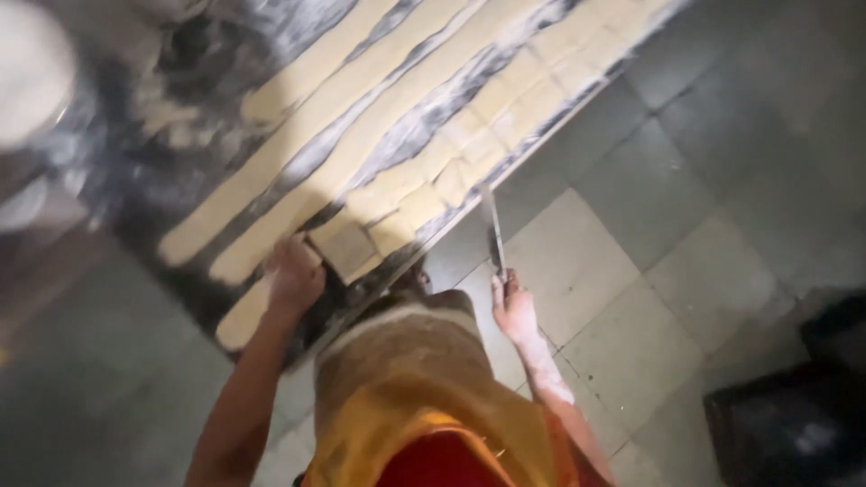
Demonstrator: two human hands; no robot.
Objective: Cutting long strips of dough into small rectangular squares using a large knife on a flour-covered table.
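Left hand [296, 275], lower left of centre: fingers curled down onto the near end of a dough strip [271, 298], gripping or pressing it at the edge of the counter — the blur hides which. Just right of this hand lies a squarish cut piece of dough [345, 250], close to the fingers, contact unclear.

Right hand [514, 311], right of centre and off the counter, over the floor: clenched around the handle of a knife [493, 233]. The blade points up the frame toward the counter edge, its tip near the row of cut pieces.

Counter [162, 194]: dark, marbled, dusted with flour, running diagonally from lower left to upper right. On it, several long pale dough strips [379, 117] lie side by side along that diagonal. The strip nearest the edge is divided into a row of blocks [505, 113] reaching toward the upper right.

Bottom centre: the person's own body — a floured tan apron [406, 361] over yellow and red clothing. Forearm on the right is whitened with flour.

Right half of frame: grey tiled floor [686, 225]. A dark bin-like shape [794, 415] sits at lower right, too dim to identify. Upper left is a pale blur, unreadable.
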